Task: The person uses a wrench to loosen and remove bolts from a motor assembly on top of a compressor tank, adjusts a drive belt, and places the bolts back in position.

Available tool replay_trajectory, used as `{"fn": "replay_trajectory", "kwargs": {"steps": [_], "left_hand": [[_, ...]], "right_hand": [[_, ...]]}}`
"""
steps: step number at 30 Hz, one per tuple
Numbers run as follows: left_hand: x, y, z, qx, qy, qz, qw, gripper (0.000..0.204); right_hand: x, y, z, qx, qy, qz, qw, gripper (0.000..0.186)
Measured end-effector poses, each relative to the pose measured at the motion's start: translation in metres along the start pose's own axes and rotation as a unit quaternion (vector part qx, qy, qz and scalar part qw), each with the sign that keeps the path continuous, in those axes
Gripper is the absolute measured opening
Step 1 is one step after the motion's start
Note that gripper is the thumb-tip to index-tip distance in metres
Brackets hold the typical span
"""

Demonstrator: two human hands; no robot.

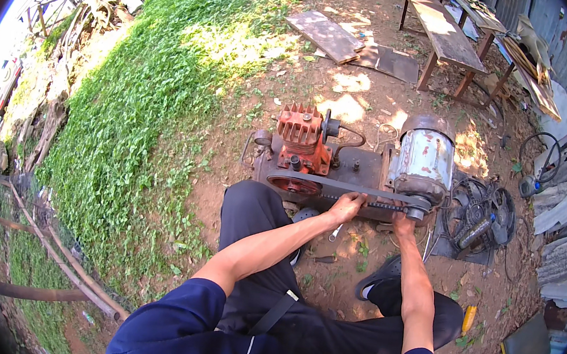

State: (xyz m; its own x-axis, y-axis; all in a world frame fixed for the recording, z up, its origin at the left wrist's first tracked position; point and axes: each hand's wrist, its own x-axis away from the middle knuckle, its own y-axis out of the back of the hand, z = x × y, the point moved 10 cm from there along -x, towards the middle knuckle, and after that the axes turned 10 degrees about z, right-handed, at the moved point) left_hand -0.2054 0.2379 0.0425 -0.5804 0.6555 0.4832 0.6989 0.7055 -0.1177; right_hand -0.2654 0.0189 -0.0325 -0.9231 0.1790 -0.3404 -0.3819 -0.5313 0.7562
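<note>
An air compressor with a finned orange pump head (300, 126) sits on a rusty tank (361, 164) in front of me. At its right end is a worn grey electric motor (426, 154). A black drive belt (345, 184) runs between the red flywheel (294, 186) and the motor pulley (418, 206). My left hand (347, 208) is closed at the belt's lower run, midway between the wheels. Just below the motor pulley, my right hand (403, 225) reaches up to the belt's right end; its fingers are mostly hidden.
A wrench (335, 234) lies on the dirt below my left hand. Right of the motor are a black fan-like part (480, 215) and coiled cables. A yellow object (468, 319) lies by my right knee. Wooden benches (444, 28) and loose boards (326, 35) stand farther off.
</note>
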Motion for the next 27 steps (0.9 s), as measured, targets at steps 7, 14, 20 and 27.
{"fn": "replay_trajectory", "kwargs": {"steps": [7, 14, 20, 27], "left_hand": [[0.0, -0.001, 0.006, 0.021, 0.025, 0.012, 0.999, 0.039], [-0.005, -0.001, 0.015, 0.02, 0.049, 0.009, 0.999, 0.038], [-0.005, -0.015, 0.011, 0.057, 0.043, 0.035, 0.997, 0.031], [0.002, -0.019, 0.013, 0.03, 0.06, 0.034, 0.997, 0.031]], "right_hand": [[-0.004, -0.014, -0.039, -0.212, -0.123, 0.1, 0.964, 0.029], [-0.013, 0.014, 0.031, -0.105, -0.018, 0.13, 0.986, 0.034], [0.041, 0.058, 0.046, 0.009, -0.122, -0.112, 0.986, 0.015], [0.086, -0.004, 0.011, -0.623, -0.377, -0.059, 0.683, 0.019]]}}
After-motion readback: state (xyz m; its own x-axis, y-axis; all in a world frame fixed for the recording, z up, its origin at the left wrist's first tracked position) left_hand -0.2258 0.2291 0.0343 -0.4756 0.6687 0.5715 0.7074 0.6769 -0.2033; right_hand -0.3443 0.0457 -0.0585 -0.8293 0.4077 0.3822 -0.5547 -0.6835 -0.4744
